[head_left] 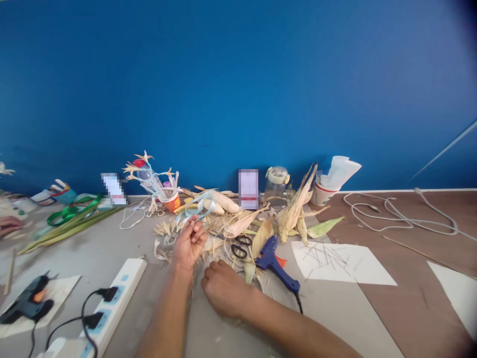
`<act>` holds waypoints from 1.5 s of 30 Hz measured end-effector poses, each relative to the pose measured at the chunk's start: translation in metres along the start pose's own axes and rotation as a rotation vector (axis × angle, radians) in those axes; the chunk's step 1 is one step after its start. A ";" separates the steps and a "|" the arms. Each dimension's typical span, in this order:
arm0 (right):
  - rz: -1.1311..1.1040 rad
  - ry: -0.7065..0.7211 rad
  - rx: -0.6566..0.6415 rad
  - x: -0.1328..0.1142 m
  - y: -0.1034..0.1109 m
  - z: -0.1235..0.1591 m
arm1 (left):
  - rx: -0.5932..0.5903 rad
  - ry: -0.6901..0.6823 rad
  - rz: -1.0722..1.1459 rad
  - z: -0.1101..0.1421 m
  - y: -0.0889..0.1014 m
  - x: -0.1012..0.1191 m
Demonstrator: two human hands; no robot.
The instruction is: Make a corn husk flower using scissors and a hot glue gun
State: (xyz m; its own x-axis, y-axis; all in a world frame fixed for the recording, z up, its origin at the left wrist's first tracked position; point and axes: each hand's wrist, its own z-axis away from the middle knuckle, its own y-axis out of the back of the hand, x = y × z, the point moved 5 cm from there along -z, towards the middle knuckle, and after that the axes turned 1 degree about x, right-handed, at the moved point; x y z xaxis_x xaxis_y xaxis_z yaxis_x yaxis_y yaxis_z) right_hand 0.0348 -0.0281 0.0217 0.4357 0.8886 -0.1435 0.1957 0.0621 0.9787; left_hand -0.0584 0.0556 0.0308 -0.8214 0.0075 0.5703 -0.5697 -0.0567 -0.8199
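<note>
My left hand (191, 240) is raised over the table, palm turned inward, its fingers curled and pressed together. Just behind its fingertips loops a pale blue ribbon (208, 203); whether the fingers touch it I cannot tell. Lower and to the right, my right hand (224, 287) is closed with its back towards me, and its fingertips are hidden. What either hand holds, if anything, I cannot make out. Dried corn husks (242, 223) lie heaped beyond both hands. Black-handled scissors (239, 250) and a blue glue gun (276, 263) rest to the right of them.
A white power strip (121, 284) with black plugs lies left of my arms, near a black glue gun (28, 301). Thin sticks lie on a white sheet (368, 271). Paper cups (323, 193), a lidded jar (277, 185) and a phone (248, 189) stand along the blue wall.
</note>
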 end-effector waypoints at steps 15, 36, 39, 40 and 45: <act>-0.865 -0.635 0.551 0.116 0.079 0.041 | -0.023 0.057 -0.311 0.007 -0.014 -0.026; -1.196 -0.614 0.707 0.107 0.057 0.029 | 0.123 -0.033 -0.353 0.007 -0.012 -0.039; -0.939 -0.425 0.682 0.098 0.071 0.032 | 0.121 -0.015 -0.291 0.005 -0.010 -0.038; -0.846 -0.361 0.647 0.094 0.072 0.032 | 0.118 -0.004 -0.275 0.005 -0.009 -0.038; -0.521 -0.246 0.665 0.083 0.070 0.028 | 0.093 0.032 -0.212 0.007 -0.009 -0.042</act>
State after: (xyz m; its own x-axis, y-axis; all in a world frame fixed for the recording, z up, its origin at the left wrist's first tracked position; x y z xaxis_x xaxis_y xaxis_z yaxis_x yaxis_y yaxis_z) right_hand 0.1094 0.0366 0.0738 0.3104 0.6933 -0.6504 0.8599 0.0869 0.5029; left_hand -0.0183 0.0491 0.0146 -0.6847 0.0607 0.7263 -0.7262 -0.1418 -0.6727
